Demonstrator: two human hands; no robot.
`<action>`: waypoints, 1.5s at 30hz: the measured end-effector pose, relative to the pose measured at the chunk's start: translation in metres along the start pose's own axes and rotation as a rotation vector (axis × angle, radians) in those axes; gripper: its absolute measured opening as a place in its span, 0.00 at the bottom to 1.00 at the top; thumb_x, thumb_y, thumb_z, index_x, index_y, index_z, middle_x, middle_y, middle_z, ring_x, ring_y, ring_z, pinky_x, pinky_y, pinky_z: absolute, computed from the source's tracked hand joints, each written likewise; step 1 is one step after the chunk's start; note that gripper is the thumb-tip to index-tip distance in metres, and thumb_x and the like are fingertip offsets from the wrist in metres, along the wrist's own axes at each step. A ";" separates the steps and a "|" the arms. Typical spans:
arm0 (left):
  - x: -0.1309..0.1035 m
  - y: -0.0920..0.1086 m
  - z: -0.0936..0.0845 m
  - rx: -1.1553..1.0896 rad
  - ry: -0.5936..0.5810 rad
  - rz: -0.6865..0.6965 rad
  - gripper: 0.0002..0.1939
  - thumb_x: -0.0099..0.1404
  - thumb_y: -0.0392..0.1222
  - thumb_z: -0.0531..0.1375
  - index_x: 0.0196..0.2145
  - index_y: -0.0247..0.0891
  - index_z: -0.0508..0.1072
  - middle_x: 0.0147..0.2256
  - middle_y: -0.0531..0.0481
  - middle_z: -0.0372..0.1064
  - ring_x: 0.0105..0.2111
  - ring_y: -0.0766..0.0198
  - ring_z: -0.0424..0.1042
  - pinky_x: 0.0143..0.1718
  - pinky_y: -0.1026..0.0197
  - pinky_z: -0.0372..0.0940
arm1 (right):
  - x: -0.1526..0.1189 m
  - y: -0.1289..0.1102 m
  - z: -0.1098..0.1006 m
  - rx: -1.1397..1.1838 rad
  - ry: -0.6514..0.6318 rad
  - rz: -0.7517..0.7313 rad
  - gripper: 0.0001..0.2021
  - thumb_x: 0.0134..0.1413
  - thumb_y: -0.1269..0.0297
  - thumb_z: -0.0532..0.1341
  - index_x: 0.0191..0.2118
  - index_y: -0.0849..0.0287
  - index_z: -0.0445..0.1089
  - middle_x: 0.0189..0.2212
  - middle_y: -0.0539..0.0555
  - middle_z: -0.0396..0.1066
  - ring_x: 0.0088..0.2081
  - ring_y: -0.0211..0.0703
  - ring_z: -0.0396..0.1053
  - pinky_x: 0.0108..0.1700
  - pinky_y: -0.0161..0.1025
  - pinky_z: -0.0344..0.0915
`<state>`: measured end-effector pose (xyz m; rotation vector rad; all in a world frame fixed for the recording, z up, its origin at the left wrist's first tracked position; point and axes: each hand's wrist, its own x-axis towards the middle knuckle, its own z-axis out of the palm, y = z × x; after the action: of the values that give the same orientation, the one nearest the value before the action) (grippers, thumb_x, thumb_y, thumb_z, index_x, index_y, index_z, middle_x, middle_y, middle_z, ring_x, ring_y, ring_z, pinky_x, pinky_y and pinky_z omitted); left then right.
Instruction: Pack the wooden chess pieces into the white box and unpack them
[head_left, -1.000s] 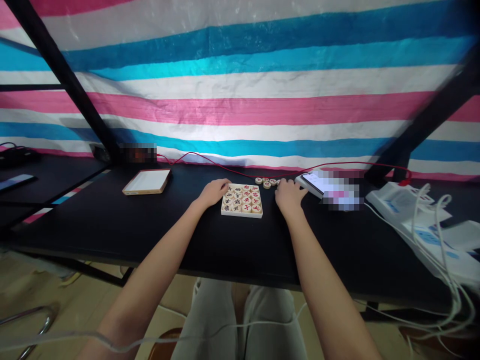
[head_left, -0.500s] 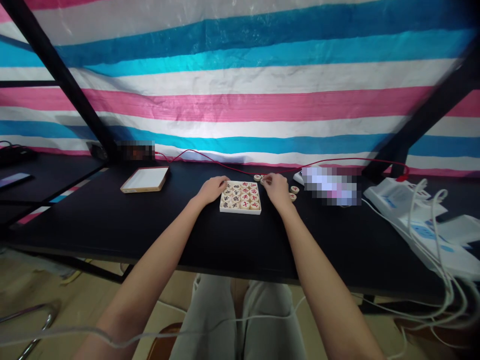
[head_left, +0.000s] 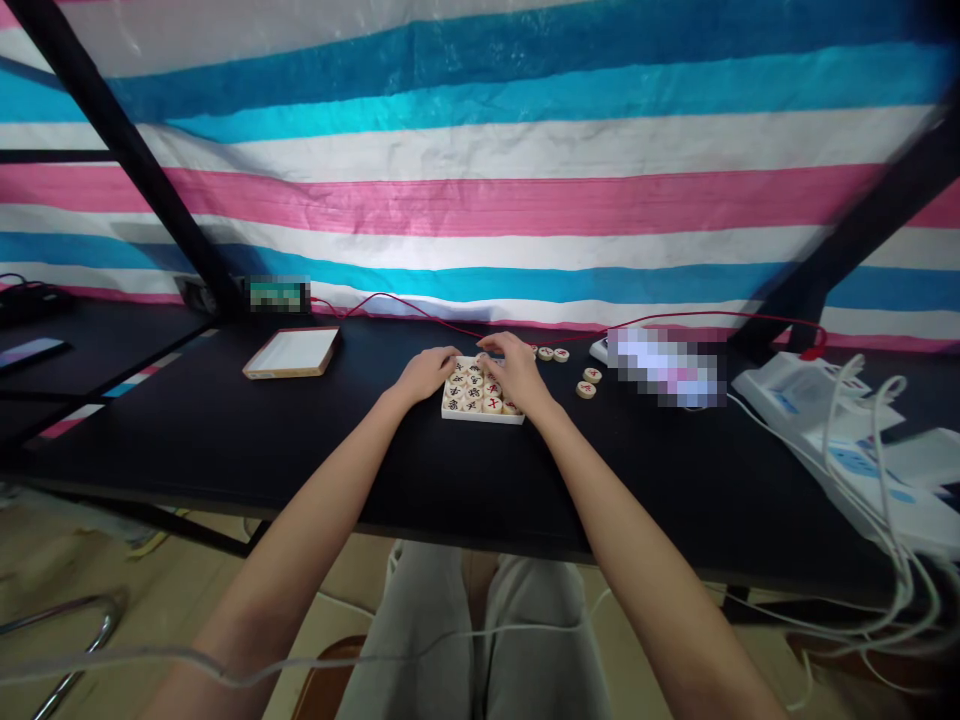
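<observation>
A white box holds several round Chinese chess pieces in rows, marked with black and red characters. My left hand grips the box at its back left edge, fingers bent over the rim. Above the box's back right part, my right hand is closed on a chess piece at the fingertips, mostly hidden by the fingers. The right hand also covers several pieces in the box. Loose red-marked pieces lie behind it, and two more pieces lie to its right.
The box lid lies on the black table at the left. A blurred phone-like device is at the right, near a white power strip with cables. A red cable runs along the back by the striped sheet.
My right hand has moved left from the loose pieces to above the box, bringing a chess piece. My left hand stays at the box's left edge. The view has shifted slightly.
</observation>
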<state>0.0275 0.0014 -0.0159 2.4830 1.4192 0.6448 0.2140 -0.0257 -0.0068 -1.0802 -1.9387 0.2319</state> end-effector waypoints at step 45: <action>-0.001 0.003 -0.002 0.017 -0.010 0.009 0.17 0.65 0.44 0.45 0.44 0.40 0.70 0.43 0.47 0.71 0.42 0.58 0.69 0.42 0.59 0.62 | 0.000 -0.029 -0.003 -0.643 -0.174 -0.090 0.12 0.59 0.58 0.53 0.37 0.56 0.71 0.38 0.57 0.70 0.42 0.50 0.57 0.42 0.48 0.43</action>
<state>0.0287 -0.0010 -0.0133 2.5035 1.4164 0.6233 0.1986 -0.0439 0.0103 -1.4047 -2.2814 -0.3897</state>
